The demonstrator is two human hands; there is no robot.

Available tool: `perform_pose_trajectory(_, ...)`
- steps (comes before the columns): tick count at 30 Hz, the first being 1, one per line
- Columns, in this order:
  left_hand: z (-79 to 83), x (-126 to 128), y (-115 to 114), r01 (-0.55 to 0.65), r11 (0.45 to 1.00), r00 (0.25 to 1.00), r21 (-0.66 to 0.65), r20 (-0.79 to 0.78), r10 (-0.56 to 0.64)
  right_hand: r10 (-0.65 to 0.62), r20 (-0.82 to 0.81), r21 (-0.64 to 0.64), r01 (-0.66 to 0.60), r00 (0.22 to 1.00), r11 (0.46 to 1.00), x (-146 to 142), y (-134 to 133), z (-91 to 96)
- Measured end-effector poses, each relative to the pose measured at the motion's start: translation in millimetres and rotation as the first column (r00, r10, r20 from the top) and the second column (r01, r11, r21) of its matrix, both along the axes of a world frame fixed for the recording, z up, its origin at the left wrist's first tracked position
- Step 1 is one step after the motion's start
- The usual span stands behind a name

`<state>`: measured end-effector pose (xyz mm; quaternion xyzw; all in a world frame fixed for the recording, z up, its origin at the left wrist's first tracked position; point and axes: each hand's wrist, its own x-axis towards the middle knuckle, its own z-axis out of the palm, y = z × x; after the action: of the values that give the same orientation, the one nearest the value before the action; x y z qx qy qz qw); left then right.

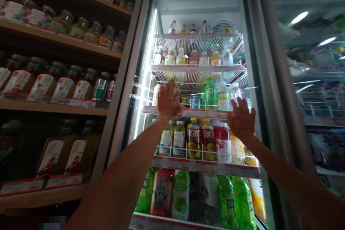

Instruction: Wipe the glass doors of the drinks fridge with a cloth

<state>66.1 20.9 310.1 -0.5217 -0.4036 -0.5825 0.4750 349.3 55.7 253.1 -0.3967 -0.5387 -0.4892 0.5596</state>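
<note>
My left hand is raised in front of a lit drinks fridge, its fingers over a crumpled, mottled cloth. Cloth and hand appear to lie against the glass door, level with the middle shelf. On the right side, my right hand is lifted with the fingers spread and nothing in it. Whether its palm touches the glass, I cannot tell. Behind the glass stand green bottles, iced tea bottles and a pink-red bottle.
Wooden shelves with rows of bottles and jars stand to the left. A metal frame borders the door. Another glass-fronted fridge adjoins on the right, with lights reflected in it. Large green bottles fill part of the bottom shelf.
</note>
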Motion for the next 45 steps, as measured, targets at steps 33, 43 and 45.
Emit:
perform_pose_trajectory(33, -31.7, -55.1, -5.7, -0.100, 0.995, 0.995, 0.022, -0.029, 0.100, 0.002, -0.008, 0.012, -0.002, 1.000, 1.000, -12.3, -4.9, -17.1)
perform_pose_trajectory(43, -66.5, 42.2, 0.4, -0.068, 0.994, 0.861, -0.088, -0.509, 0.013, 0.016, -0.007, -0.023, -0.016, 1.000, 1.000, -8.1, -5.7, -17.4)
perform_pose_trajectory(45, -60.0, 5.6, -4.2, -0.060, 0.994, 0.914, -0.088, -0.406, 0.019, 0.025, -0.011, -0.023, -0.026, 1.000, 0.999, -8.4, -5.7, -17.8)
